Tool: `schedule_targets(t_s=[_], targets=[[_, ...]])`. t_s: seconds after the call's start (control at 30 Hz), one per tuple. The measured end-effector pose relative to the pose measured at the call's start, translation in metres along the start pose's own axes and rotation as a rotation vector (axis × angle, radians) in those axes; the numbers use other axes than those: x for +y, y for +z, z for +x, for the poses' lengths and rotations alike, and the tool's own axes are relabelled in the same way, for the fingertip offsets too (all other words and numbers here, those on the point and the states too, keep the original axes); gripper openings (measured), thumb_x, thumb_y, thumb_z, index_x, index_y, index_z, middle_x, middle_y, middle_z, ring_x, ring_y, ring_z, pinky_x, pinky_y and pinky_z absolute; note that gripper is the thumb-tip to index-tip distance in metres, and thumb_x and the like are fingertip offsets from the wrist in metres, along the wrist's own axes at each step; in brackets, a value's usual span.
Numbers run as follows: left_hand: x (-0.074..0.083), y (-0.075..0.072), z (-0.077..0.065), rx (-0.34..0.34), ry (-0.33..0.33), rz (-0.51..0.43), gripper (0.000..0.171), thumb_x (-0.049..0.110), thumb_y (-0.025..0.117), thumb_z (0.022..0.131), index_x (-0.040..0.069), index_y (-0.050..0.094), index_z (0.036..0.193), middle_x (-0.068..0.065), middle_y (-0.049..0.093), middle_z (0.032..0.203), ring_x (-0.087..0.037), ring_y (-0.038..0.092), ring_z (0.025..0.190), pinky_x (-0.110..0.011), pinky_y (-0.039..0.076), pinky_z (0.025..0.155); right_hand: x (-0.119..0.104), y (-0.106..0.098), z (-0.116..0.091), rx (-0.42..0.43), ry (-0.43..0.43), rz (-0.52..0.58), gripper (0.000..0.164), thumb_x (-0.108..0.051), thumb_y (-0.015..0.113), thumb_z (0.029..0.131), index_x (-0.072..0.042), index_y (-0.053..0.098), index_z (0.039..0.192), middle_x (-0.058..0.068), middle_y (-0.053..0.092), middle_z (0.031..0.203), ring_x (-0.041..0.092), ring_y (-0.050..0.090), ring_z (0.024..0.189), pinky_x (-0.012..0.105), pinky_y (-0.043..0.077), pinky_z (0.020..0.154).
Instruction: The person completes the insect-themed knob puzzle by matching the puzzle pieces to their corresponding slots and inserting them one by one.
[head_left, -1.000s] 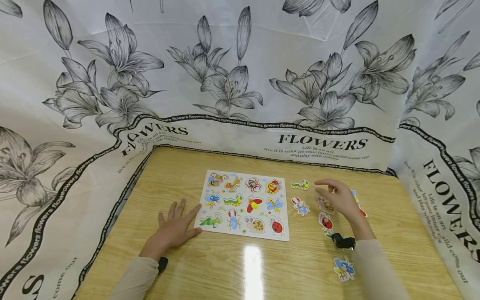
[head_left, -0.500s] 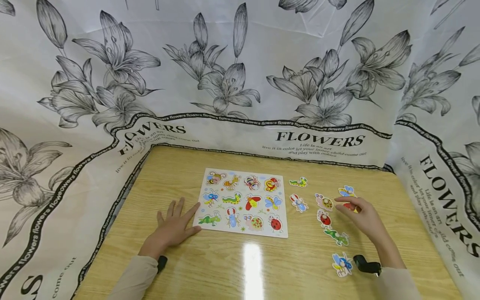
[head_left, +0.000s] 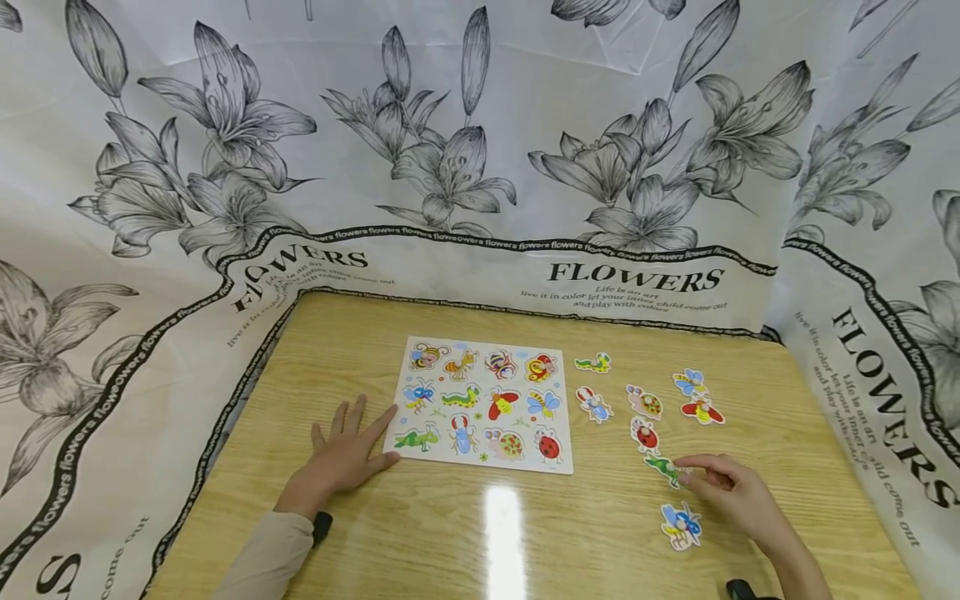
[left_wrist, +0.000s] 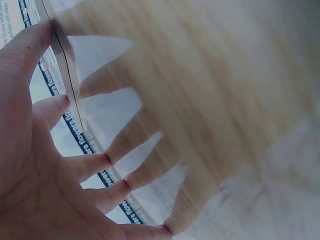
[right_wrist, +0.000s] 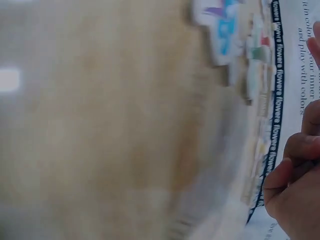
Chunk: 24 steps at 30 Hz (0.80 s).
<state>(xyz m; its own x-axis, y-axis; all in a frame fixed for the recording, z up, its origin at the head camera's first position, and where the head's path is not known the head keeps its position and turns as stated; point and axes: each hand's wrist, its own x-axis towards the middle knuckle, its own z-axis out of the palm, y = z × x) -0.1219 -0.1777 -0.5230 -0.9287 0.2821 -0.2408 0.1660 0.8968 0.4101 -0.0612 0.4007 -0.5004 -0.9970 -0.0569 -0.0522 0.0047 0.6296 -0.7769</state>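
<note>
In the head view a puzzle board [head_left: 480, 462] printed with insects lies on the wooden table. My left hand [head_left: 339, 454] lies spread at its left edge, thumb and index fingertips against the edge; the left wrist view shows the same spread fingers [left_wrist: 82, 167]. My right hand [head_left: 738, 496] has its thumb and index finger at the right end of a green grasshopper puzzle piece [head_left: 660, 468], pinching it and partly hiding it. A ladybug piece [head_left: 643, 434] lies just above the grasshopper, and a blue mosquito piece [head_left: 681, 527] lies below.
Other loose pieces lie right of the board: a caterpillar [head_left: 594, 362], a stag beetle [head_left: 594, 404], a snail [head_left: 645, 402], a blue-winged insect [head_left: 690, 382] and a red-winged insect [head_left: 703, 409]. Flower-printed cloth [head_left: 450, 275] hangs behind the table and at its sides.
My right hand has moved from beside the caterpillar piece, past the snail and red-winged pieces, down to the grasshopper piece. My left hand has stayed at the board's edge.
</note>
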Motion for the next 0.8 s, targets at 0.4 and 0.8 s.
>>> schedule_targets(t_s=[0.4, 0.8], targets=[[-0.001, 0.001, 0.000, 0.005, 0.000, 0.011, 0.075, 0.056, 0.059, 0.096, 0.028, 0.030, 0.159, -0.026, 0.007, 0.163, -0.053, 0.002, 0.146, -0.084, 0.002, 0.099, 0.023, 0.007, -0.021, -0.095, -0.077, 0.098, 0.020, -0.003, 0.076, 0.087, -0.003, 0.076, 0.107, 0.000, 0.052, 0.079, 0.015, 0.042, 0.070, 0.029, 0.036, 0.055], [-0.002, 0.003, 0.002, -0.005, -0.002, -0.012, 0.076, 0.058, 0.059, 0.095, 0.030, 0.029, 0.160, -0.024, 0.004, 0.164, -0.052, -0.001, 0.147, -0.083, -0.001, 0.100, 0.025, 0.006, -0.029, -0.176, -0.027, 0.032, 0.018, -0.012, 0.079, 0.086, -0.013, 0.076, 0.104, 0.000, 0.051, 0.079, 0.016, 0.043, 0.069, 0.031, 0.036, 0.054]])
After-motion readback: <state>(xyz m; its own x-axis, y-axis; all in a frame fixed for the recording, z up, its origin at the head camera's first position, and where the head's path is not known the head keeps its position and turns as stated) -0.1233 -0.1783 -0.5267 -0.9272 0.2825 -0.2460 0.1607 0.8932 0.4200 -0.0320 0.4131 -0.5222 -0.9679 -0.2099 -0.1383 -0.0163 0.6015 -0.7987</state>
